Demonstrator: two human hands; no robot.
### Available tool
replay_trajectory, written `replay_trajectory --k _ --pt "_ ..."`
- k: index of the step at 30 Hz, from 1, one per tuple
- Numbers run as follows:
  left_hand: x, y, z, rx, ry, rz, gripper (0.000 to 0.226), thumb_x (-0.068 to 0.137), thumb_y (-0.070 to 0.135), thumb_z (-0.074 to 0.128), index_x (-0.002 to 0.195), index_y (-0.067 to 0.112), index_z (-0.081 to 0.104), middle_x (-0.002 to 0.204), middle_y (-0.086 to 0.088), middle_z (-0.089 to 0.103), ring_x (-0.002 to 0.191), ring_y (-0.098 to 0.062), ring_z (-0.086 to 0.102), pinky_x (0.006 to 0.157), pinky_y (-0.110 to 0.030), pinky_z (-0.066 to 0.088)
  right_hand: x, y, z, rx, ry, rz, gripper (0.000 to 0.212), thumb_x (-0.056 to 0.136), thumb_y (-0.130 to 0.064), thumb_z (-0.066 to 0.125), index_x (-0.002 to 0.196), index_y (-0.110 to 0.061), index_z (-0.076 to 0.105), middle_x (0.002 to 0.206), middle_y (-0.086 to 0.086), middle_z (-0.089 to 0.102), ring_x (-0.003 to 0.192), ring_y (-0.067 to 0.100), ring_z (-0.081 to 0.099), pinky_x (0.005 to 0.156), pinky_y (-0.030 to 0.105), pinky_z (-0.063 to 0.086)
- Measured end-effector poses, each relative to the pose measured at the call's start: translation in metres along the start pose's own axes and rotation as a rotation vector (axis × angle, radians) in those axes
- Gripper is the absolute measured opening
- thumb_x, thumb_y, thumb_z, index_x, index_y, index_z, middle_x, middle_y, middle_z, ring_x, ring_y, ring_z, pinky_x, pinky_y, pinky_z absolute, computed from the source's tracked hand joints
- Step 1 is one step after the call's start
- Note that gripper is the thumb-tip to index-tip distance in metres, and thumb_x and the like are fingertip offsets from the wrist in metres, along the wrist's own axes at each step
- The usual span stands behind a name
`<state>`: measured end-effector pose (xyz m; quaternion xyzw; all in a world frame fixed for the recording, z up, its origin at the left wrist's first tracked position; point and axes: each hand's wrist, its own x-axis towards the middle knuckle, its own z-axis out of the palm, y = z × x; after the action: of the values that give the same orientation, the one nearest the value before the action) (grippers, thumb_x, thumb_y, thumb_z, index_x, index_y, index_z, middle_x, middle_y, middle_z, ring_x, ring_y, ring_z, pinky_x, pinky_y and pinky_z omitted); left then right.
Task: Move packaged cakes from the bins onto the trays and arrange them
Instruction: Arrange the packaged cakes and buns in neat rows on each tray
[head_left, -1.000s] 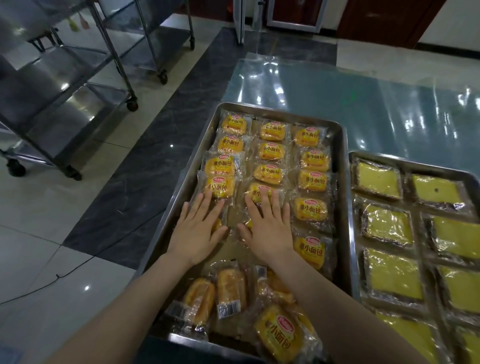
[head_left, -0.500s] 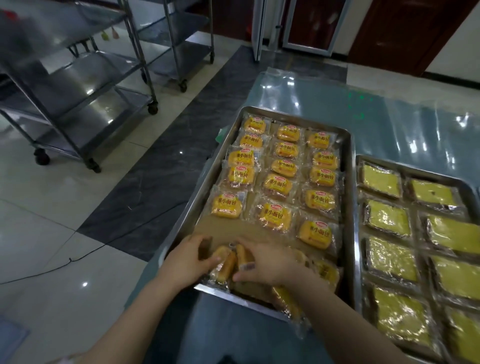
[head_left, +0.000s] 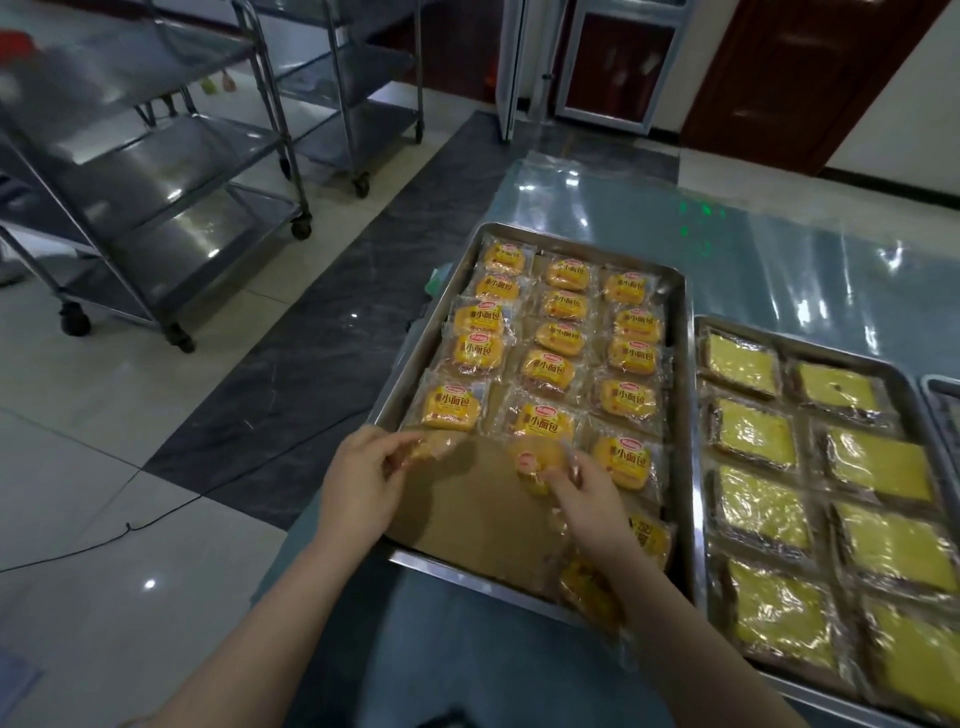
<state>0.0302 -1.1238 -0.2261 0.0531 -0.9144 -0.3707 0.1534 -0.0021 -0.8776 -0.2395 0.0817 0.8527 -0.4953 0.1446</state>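
A steel tray (head_left: 680, 395) lined with brown paper holds three columns of yellow packaged cakes (head_left: 545, 366). My left hand (head_left: 363, 478) grips a blurred packaged cake (head_left: 434, 446) over the tray's near left part. To its right, my right hand (head_left: 584, 491) holds another packaged cake (head_left: 535, 460) just below the middle column. A few loose packaged cakes (head_left: 589, 587) lie at the tray's near right corner, partly under my right forearm. The brown paper (head_left: 467, 514) between my hands is bare.
A second tray (head_left: 906, 376) of flat yellow square cakes in clear wrap sits to the right, touching the first. Both rest on a glossy blue table (head_left: 779, 249). Wheeled steel racks (head_left: 171, 208) stand on the tiled floor at left. A cable (head_left: 156, 514) runs across the floor.
My hands pulled back from pressing the rows, picked up loose cakes at the tray's near edge and carried one each up to the row ends. The camera moved back.
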Motion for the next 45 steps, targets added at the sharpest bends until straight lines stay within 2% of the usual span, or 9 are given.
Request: replay_trajectory --k 4,11,17,24,28,33,35,39,45 --pt "0.008 -0.001 0.013 0.170 0.061 0.278 0.042 0.069 -0.009 0.073 0.100 0.018 0.075 0.090 -0.004 0.059 0.083 -0.020 0.052 0.068 -0.027 0.041 -0.003 0.005 -0.004 0.155 0.042 0.066 0.034 0.099 -0.031 0.047 0.131 -0.024 0.045 0.112 -0.008 0.064 0.101 0.012 0.064 0.089 0.047 0.054" --pt "0.000 -0.016 0.027 0.265 -0.485 0.177 0.057 0.086 0.026 0.066 0.139 0.030 0.045 0.145 0.006 0.033 0.129 -0.013 0.036 0.107 -0.027 0.034 0.003 0.007 -0.003 0.140 0.066 0.058 0.011 0.098 -0.027 0.049 0.108 -0.031 0.053 0.100 -0.006 0.067 0.093 0.013 0.065 0.085 0.046 0.055" --pt "-0.004 -0.009 0.024 0.110 -0.456 -0.042 0.038 0.090 0.026 0.057 0.128 0.019 0.058 0.146 0.006 0.038 0.130 -0.008 0.036 0.101 -0.017 0.029 0.008 0.002 -0.001 0.116 0.126 0.080 0.010 0.096 -0.027 0.053 0.092 -0.036 0.053 0.094 -0.006 0.066 0.087 0.013 0.065 0.083 0.046 0.055" --pt "-0.007 -0.010 0.019 0.163 -0.285 -0.019 0.039 0.088 0.008 0.059 0.122 0.027 0.061 0.136 0.005 0.052 0.118 -0.013 0.052 0.096 -0.021 0.037 0.006 0.003 -0.005 -0.189 0.125 0.048 0.033 0.097 -0.021 0.052 0.130 -0.019 0.050 0.086 -0.019 0.056 0.073 0.000 0.057 0.055 0.017 0.044" --pt "0.000 -0.013 0.018 0.280 -0.363 -0.033 0.046 0.087 0.027 0.063 0.132 0.032 0.051 0.134 0.006 0.054 0.110 -0.019 0.054 0.091 -0.030 0.042 0.006 -0.005 -0.006 -0.177 0.110 0.078 0.039 0.097 -0.019 0.052 0.136 -0.018 0.046 0.104 -0.003 0.063 0.080 0.011 0.064 0.071 0.035 0.059" --pt "0.005 -0.011 0.022 0.287 -0.388 -0.162 0.042 0.088 0.046 0.058 0.125 0.026 0.057 0.109 0.001 0.065 0.092 -0.013 0.060 0.073 -0.024 0.045 0.004 -0.017 -0.001 0.091 0.121 0.178 0.055 0.094 -0.013 0.056 0.142 -0.019 0.031 0.095 -0.010 0.057 0.078 0.012 0.067 0.064 0.030 0.059" --pt "0.008 -0.008 0.023 0.351 -0.428 -0.190 0.042 0.090 0.052 0.051 0.116 0.021 0.064 0.096 0.000 0.066 0.082 -0.013 0.061 0.069 -0.026 0.047 -0.001 -0.019 0.002 -0.124 0.125 0.066 0.077 0.090 -0.012 0.061 0.150 -0.026 0.015 0.116 -0.008 0.056 0.101 0.015 0.064 0.080 0.035 0.057" --pt "0.006 0.000 0.019 0.416 -0.519 -0.222 0.045 0.091 0.059 0.042 0.105 0.025 0.067 0.080 0.001 0.065 0.073 -0.013 0.062 0.068 -0.030 0.053 -0.009 -0.015 0.008 -0.606 0.048 -0.165 0.072 0.092 -0.019 0.058 0.148 -0.040 0.020 0.160 -0.007 -0.002 0.147 0.025 0.003 0.111 0.052 0.026" --pt "-0.003 0.007 0.022 0.405 -0.285 0.051 0.019 0.090 0.041 0.055 0.099 0.026 0.061 0.090 0.008 0.058 0.085 -0.012 0.058 0.070 -0.026 0.048 -0.003 -0.016 0.008 -0.773 -0.133 -0.197 0.052 0.098 -0.034 0.049 0.147 -0.033 0.031 0.160 -0.001 0.012 0.143 0.034 0.022 0.114 0.045 0.029"
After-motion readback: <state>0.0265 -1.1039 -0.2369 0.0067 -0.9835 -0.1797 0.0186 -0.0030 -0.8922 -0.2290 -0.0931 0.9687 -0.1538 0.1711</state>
